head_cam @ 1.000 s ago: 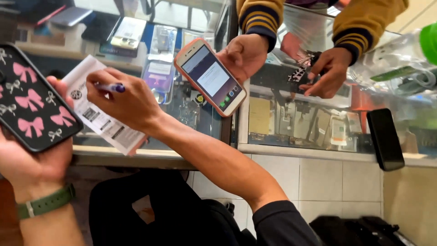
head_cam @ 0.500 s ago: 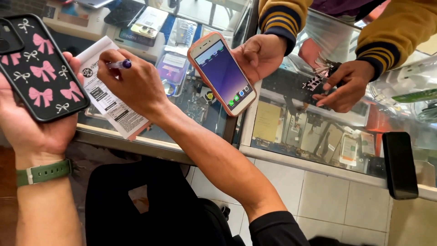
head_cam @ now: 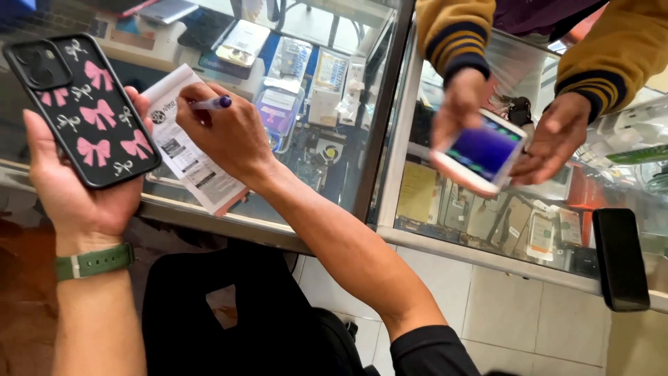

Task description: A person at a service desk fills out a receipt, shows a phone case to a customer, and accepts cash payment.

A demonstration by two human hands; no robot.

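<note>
left hand (head_cam: 80, 198) cradles a phone in a black case with pink bows (head_cam: 80, 108), back facing up, fingers wrapped round its edges, held just above the near edge of the glass counter (head_cam: 334, 230). right hand (head_cam: 226, 132) is closed round a purple-capped pen (head_cam: 211, 103), tip down on a printed paper slip (head_cam: 186, 159) that lies on the glass beside the phone. looks to me like the writing step, filling in the slip with the phone held for reference. the next stroke needs the slip kept flat, since nothing pins it but the writing hand itself. across the counter another person in mustard sleeves holds a white phone with a lit screen (head_cam: 480, 153) in both hands. a dark phone (head_cam: 621, 257) lies on the counter's right end, well apart.
</note>
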